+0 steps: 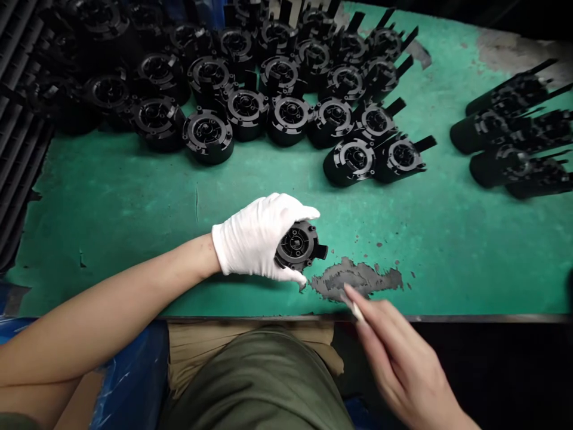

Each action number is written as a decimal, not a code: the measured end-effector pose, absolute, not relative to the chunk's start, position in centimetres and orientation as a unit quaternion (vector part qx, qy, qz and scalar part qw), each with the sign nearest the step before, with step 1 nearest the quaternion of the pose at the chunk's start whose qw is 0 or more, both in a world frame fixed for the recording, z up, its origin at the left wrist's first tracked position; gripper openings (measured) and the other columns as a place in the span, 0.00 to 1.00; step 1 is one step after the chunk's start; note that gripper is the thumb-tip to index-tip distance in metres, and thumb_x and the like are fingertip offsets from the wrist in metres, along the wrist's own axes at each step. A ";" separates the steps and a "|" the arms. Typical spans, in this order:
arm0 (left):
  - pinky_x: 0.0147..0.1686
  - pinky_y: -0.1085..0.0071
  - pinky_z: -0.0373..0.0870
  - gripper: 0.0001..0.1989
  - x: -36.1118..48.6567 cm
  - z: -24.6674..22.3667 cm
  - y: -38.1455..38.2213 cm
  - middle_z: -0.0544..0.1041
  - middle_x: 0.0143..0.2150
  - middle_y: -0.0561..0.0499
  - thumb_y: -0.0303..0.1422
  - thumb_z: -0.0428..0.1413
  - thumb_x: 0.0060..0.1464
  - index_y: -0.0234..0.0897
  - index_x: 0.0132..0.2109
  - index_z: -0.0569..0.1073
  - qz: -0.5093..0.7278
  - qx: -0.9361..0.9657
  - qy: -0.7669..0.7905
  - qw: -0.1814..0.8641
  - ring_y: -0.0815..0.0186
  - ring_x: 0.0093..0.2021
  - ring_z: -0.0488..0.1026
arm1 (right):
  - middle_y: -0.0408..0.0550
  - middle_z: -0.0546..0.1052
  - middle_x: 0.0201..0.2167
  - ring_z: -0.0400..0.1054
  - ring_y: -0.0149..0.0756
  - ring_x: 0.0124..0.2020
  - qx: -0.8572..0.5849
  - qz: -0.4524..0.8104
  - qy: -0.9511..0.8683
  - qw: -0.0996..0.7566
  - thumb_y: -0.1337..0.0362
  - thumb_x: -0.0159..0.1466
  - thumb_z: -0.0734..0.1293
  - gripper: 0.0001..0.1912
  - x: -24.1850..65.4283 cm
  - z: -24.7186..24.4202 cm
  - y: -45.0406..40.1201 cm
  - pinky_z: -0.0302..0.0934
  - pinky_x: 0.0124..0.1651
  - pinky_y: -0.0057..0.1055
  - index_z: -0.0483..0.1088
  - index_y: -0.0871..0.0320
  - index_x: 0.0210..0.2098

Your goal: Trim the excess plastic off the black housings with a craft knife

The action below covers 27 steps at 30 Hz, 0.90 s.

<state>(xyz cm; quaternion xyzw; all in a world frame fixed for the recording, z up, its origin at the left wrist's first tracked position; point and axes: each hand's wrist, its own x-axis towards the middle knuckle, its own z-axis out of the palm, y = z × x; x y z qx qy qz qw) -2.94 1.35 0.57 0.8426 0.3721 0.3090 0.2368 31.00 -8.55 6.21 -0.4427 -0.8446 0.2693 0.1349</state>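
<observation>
My left hand (259,239), in a white glove, curves round a round black plastic housing (296,243) on the green tabletop. Thumb and fingers grip it from opposite sides. Its ribbed, ringed face points up at me, and a short tab sticks out to the right. Bare of any glove, my right hand (403,358) is closed on a small thin tool with a pale handle (357,312), which looks like a small knife. The tool's tip is close to the table's front edge, below and right of the housing and apart from it. My fingers hide part of the handle.
Several similar black housings (208,134) stand crowded along the back and left. More housings (499,164) are grouped at the right. A worn grey patch (353,279) marks the green tabletop (156,197) near my hands. Dark ribbed racking (22,161) borders the left side.
</observation>
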 end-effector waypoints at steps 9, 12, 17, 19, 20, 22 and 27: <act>0.57 0.45 0.79 0.45 -2.1 1.2 1.4 0.82 0.51 0.36 0.71 0.66 0.54 0.34 0.58 0.76 0.269 0.844 0.389 0.253 0.42 0.52 0.82 | 0.48 0.77 0.39 0.73 0.34 0.31 -0.379 0.090 -0.920 0.033 0.70 0.80 0.63 0.30 27.3 7.7 -4.4 0.65 0.30 0.29 0.60 0.61 0.80; 0.59 0.45 0.79 0.44 -2.2 1.4 1.4 0.82 0.55 0.35 0.68 0.67 0.54 0.34 0.59 0.76 0.266 0.834 0.394 0.280 0.42 0.54 0.82 | 0.45 0.74 0.37 0.71 0.33 0.30 -0.367 0.109 -0.924 0.019 0.71 0.80 0.61 0.30 27.7 8.2 -4.3 0.64 0.30 0.27 0.62 0.61 0.80; 0.58 0.45 0.79 0.45 -2.4 1.1 1.1 0.82 0.56 0.34 0.68 0.66 0.55 0.33 0.60 0.74 0.275 0.834 0.391 0.274 0.42 0.54 0.82 | 0.45 0.74 0.38 0.70 0.31 0.31 -0.365 0.155 -0.918 0.025 0.72 0.80 0.60 0.32 28.4 7.8 -3.3 0.65 0.33 0.25 0.61 0.56 0.81; 0.58 0.46 0.78 0.44 -2.4 1.1 1.1 0.82 0.57 0.35 0.67 0.67 0.56 0.34 0.61 0.74 0.276 0.835 0.390 0.273 0.43 0.55 0.82 | 0.45 0.74 0.40 0.70 0.30 0.33 -0.362 0.174 -0.915 0.033 0.71 0.81 0.60 0.32 28.7 7.4 -2.9 0.65 0.36 0.24 0.61 0.53 0.81; 0.59 0.47 0.78 0.43 -2.4 1.1 1.1 0.82 0.57 0.35 0.67 0.67 0.56 0.34 0.61 0.74 0.275 0.835 0.390 0.275 0.44 0.55 0.82 | 0.45 0.74 0.40 0.71 0.30 0.34 -0.361 0.175 -0.915 0.034 0.71 0.81 0.60 0.31 28.8 7.2 -2.8 0.65 0.36 0.24 0.61 0.52 0.81; 0.59 0.48 0.78 0.43 -2.4 1.2 1.2 0.82 0.57 0.36 0.66 0.68 0.55 0.35 0.60 0.74 0.269 0.835 0.390 0.280 0.45 0.54 0.82 | 0.46 0.74 0.41 0.70 0.31 0.34 -0.360 0.158 -0.919 0.030 0.72 0.80 0.61 0.32 28.9 7.2 -2.8 0.64 0.35 0.25 0.61 0.52 0.81; 0.59 0.46 0.79 0.43 -2.4 1.3 1.2 0.81 0.58 0.36 0.65 0.69 0.56 0.34 0.61 0.73 0.273 0.835 0.389 0.277 0.44 0.55 0.82 | 0.47 0.73 0.40 0.69 0.34 0.34 -0.379 0.097 -0.920 -0.004 0.77 0.76 0.60 0.38 28.7 7.8 -4.2 0.61 0.32 0.29 0.57 0.55 0.83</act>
